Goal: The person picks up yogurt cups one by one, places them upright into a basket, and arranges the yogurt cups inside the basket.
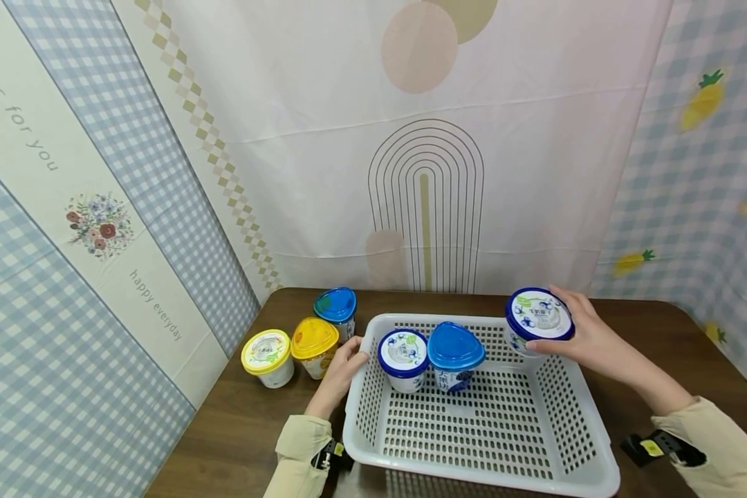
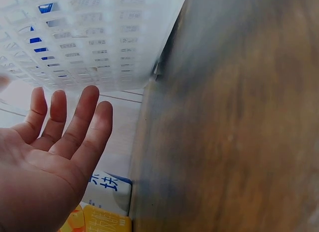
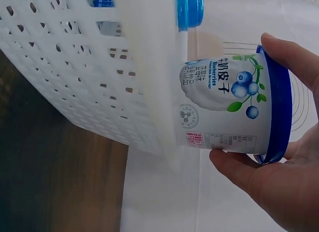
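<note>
My right hand [image 1: 575,332] grips a round blueberry cup [image 1: 538,321] by its dark blue lid, thumb on one side and fingers on the other. The cup is held upright over the back right corner of a white plastic basket [image 1: 479,469]; the right wrist view shows its blueberry label [image 3: 224,102]. My left hand [image 1: 342,373] is at the basket's left rim, its fingers [image 2: 82,117] loosely bent beside the wall. Inside the basket, toward the back left, stand another round blueberry cup [image 1: 403,360] and a cup with a bright blue rounded-triangle lid [image 1: 454,353].
Left of the basket, on the brown wooden table [image 1: 224,429], stand a round yellow-rimmed cup [image 1: 268,356], a cup with a yellow rounded-triangle lid [image 1: 315,346] and a blue-lidded cup [image 1: 336,308]. A patterned curtain [image 1: 324,173] hangs behind the table.
</note>
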Tool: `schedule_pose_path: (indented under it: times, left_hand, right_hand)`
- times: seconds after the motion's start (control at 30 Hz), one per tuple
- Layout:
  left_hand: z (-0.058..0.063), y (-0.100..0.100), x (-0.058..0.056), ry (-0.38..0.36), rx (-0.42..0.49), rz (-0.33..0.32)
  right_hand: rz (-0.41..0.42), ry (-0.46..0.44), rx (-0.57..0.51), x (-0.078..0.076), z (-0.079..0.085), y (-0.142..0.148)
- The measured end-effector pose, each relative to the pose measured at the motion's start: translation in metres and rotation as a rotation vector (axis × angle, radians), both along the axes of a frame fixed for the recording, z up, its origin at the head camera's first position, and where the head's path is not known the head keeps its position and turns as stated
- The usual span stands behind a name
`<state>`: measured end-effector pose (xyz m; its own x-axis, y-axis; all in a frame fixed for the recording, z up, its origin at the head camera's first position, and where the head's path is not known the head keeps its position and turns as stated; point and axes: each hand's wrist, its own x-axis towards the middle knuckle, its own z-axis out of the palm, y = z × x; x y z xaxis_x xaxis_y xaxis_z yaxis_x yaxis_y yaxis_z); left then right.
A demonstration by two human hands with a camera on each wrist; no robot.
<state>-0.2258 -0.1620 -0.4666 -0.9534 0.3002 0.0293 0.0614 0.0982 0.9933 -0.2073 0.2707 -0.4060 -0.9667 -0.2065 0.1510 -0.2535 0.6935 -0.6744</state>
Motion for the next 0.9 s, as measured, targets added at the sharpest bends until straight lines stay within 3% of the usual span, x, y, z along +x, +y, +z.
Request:
schedule_pose_path:
  times: [0.9]
  left_hand:
    - [0.002, 0.0, 0.001, 0.013, 0.015, -0.015]
  right_hand:
    - [0.09, -0.037, 0.006, 0.002, -0.011, -0.016]
